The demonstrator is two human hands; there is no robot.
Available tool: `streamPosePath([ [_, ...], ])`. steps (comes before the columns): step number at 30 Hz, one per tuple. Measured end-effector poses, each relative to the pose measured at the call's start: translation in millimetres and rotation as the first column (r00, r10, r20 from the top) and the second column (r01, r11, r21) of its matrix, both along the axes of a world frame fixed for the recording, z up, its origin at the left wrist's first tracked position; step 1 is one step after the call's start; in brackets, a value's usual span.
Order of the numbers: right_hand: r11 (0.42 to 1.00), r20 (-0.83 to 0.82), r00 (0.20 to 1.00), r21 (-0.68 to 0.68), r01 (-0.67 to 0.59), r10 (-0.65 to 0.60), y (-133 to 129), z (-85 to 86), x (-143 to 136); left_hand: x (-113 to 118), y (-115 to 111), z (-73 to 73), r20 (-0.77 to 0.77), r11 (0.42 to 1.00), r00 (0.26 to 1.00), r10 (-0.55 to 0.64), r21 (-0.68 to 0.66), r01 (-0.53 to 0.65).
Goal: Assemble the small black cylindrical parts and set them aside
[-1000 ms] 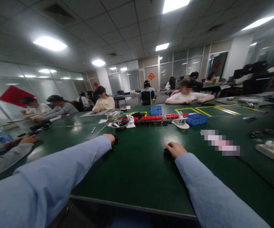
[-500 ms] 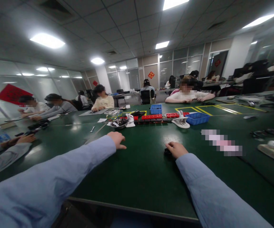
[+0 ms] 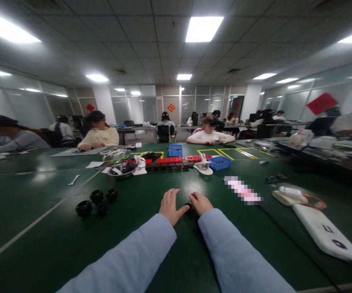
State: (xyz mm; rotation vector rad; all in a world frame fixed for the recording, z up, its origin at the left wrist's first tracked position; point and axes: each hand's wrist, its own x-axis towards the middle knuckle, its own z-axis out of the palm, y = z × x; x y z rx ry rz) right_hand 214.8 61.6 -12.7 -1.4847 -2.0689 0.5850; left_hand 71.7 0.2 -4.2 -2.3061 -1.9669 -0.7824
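A small black part lies on the green table between my two hands, mostly covered by them. The fingers of my right hand are closed on its right side. My left hand is beside it on the left, fingers apart, with the thumb close to or touching the part. To the left stands a group of several black round parts, away from both hands.
Beyond my hands are a metal bowl of parts, a white clamp, a blue bin and red power strips. A wrench lies left, a white device right. People sit around the table.
The view has swung right and level. My left hand has come across to my right hand and the black part. The group of black round parts now shows at the left.
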Motion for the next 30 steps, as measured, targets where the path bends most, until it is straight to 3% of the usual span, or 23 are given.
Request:
streamPosePath([
  [5, 0.997, -0.054, 0.996, -0.044, 0.068, -0.070, 6.7, -6.2, -3.9, -5.9, 13.7, -23.4, 0.079, 0.985, 0.983, -0.169, -0.031, 0.172],
  [11, 0.992, -0.117, 0.986, -0.049, 0.112, -0.118, 8.9, -10.2, -5.9, -1.6, 20.5, -18.7, 0.151, 0.955, 0.947, -0.283, -0.046, 0.292],
  [18, 0.993, -0.107, 0.988, -0.034, 0.111, -0.114, 1.1, -5.4, -9.2, -2.9, 21.7, -16.8, 0.312, 0.955, 0.913, -0.261, -0.053, 0.292],
  [30, 0.988, -0.086, 0.985, -0.031, -0.150, 0.147, -12.5, 1.8, -16.5, -6.9, 28.1, -24.5, 0.390, 0.956, 0.900, -0.195, -0.132, 0.264],
])
